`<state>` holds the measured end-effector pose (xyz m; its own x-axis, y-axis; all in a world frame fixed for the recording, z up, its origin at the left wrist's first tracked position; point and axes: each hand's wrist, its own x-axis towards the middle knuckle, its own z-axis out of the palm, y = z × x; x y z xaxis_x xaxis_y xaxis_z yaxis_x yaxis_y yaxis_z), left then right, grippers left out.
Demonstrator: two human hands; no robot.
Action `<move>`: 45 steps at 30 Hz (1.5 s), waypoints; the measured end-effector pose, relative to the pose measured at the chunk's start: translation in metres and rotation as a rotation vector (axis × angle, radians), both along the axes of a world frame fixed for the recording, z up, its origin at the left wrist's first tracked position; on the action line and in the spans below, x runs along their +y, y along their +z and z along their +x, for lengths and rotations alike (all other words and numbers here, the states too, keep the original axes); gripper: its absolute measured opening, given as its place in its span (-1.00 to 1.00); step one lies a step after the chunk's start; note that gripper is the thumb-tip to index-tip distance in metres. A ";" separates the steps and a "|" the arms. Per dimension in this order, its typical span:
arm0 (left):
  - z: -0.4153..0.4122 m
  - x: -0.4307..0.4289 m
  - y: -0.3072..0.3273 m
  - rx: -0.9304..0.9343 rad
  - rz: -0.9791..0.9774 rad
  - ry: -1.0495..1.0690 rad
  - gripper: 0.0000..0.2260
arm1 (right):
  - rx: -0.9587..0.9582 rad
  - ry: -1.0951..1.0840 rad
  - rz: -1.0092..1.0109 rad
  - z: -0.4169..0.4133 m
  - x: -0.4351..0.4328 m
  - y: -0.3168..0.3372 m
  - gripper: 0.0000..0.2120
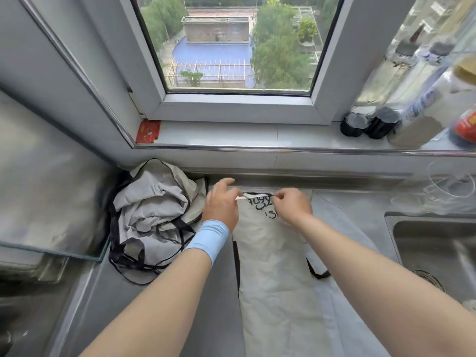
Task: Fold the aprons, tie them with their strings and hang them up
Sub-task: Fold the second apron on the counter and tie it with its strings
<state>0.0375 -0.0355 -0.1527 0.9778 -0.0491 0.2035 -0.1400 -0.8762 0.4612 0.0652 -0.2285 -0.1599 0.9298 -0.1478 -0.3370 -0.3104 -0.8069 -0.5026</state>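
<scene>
Your flat apron (278, 266) lies on the surface (164, 318) just left of the sink (438, 243). It is pale, folded into a long narrow band that runs from the near edge of the surface away towards the wall. Black handwriting shows near its far end. A black strap (318, 273) loops out from the side of it that faces the sink.

Both your hands are at the apron's far end, the end further from you, and level with the sink's back rim. Your right hand (293, 204), the one nearer the sink, has its grip closed: curled fingers pinch the black-trimmed top edge of the apron. Your left hand (221, 204), further from the sink, wears a light blue wristband (208, 239). Its grip is pinched on a thin white strip (240, 198) that runs along that same top edge towards the right hand, while one finger stands raised above the rest. Whether the strip is a string or a hem, you cannot tell.

The crumpled apron (154, 212) is a grey heap with tangled black strings. It sits still further left from the sink, beside your left hand, in the corner of the surface.

Behind the sink, the window sill (257, 135) carries dark-capped bottles (368, 124), and a red packet (148, 131) lies at the sill's end far from the sink.
</scene>
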 end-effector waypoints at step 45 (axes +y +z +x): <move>-0.206 -0.159 -0.017 0.563 0.316 -0.362 -0.62 | 0.004 0.349 -0.423 -0.251 -0.154 -0.031 -0.39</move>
